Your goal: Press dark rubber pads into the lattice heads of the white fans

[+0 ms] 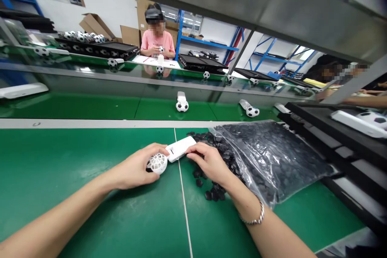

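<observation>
Two bare hands work at one white piece just above the green worktop (75, 149). The left hand (133, 169) has its fingers curled around the open-lattice ball (158, 163), partly open to the ball's width, with a fingertip by the join to the oblong white body (182, 148). The right hand (211, 165) has thumb and forefinger nearly together at the body's far end; whether they pinch it or a small part cannot be told.

Loose black pieces (214, 192) lie beside and beneath the right hand, spilling from the clear bag (272, 157). The likeliest trouble is a sleeve-less wrist or the bracelet (255, 219) catching the bag's slack film and dragging pieces about. The smooth, round ball could also turn under uneven fingertip pressure, and opposing pushes from the hands could strain the narrow join.
</observation>
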The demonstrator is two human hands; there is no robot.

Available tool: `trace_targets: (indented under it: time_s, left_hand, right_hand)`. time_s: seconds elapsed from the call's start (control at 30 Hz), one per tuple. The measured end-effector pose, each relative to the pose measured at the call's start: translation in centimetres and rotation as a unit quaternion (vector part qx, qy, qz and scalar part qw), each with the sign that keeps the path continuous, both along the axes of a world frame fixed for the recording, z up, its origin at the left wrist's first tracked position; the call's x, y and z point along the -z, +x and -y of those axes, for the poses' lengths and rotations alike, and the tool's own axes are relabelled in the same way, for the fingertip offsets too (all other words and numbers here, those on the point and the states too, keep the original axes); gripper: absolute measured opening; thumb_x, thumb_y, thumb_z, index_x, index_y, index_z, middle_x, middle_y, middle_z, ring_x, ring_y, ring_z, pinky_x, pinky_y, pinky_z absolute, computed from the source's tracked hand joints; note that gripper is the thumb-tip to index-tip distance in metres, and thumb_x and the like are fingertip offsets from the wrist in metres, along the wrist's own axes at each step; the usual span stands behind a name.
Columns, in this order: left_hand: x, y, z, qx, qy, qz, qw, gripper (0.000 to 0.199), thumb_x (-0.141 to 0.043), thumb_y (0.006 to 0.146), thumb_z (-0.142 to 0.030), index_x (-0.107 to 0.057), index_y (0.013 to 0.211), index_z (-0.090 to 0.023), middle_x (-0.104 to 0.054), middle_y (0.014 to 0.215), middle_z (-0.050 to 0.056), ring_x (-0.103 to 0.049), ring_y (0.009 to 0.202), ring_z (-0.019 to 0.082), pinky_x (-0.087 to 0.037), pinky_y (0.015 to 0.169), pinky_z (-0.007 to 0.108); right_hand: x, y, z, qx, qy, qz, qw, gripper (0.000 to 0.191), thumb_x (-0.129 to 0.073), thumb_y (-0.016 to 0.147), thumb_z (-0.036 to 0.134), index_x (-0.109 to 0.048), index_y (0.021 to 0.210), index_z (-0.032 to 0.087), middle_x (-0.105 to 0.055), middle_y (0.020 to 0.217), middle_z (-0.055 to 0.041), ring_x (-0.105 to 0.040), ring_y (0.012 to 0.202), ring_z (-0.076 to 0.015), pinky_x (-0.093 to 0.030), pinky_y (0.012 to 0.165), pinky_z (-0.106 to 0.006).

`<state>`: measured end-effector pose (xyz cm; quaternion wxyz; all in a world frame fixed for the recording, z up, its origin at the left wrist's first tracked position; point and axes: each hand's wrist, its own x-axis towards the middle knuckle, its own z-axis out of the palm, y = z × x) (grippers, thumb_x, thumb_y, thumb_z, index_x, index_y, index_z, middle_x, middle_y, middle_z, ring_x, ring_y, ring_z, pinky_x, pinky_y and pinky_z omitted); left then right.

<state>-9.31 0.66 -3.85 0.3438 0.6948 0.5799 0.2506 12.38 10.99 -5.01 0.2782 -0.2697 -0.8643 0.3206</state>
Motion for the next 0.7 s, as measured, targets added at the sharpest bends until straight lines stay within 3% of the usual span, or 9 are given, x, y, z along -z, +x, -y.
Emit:
trace_targets:
  time_s: [0.33, 0.5, 0.7]
  left_hand:
    - [0.0, 0.5, -0.1, 0.015, 0.007, 0.009, 1.0, 0.055, -0.052, 0.061, -0.011, -0.046, 0.114, -0.023, -0.043, 0.126, 0.002, -0.045, 0.114, 0.019, -0.04, 0.093, 0.029]
    - [0.0, 0.7, 0.2, 0.029, 0.031, 0.005, 0.999, 0.053, -0.052, 0.063, -0.011, -0.046, 0.114, -0.024, -0.045, 0.123, 0.001, -0.045, 0.113, 0.019, -0.039, 0.095, 0.03]
    - [0.5, 0.9, 0.1, 0.016, 0.056, -0.002, 0.998, 0.048, -0.058, 0.064, -0.016, -0.048, 0.11, -0.025, -0.048, 0.118, 0.0, -0.046, 0.11, 0.019, -0.038, 0.095, 0.032]
  right_hand:
    - [0.6, -1.7, 2.7, -0.139, 0.05, -0.019, 0.989, 0.008, -0.056, 0.084, 0.012, -0.061, 0.084, 0.017, -0.061, 0.084, -0.0005, -0.055, 0.08, -0.012, -0.042, 0.075, -0.023]
    - [1.0, -2.6, 3.1, -0.137, 0.089, -0.025, 0.986, 0.005, -0.059, 0.082, 0.012, -0.061, 0.082, 0.017, -0.063, 0.082, 0.0005, -0.055, 0.08, -0.013, -0.041, 0.075, -0.025]
    - [1.0, -3.2, 3.4, -0.102, 0.078, -0.037, 0.991, 0.007, -0.063, 0.078, 0.01, -0.06, 0.078, 0.017, -0.061, 0.078, 0.001, -0.055, 0.076, -0.0126, -0.04, 0.073, -0.025]
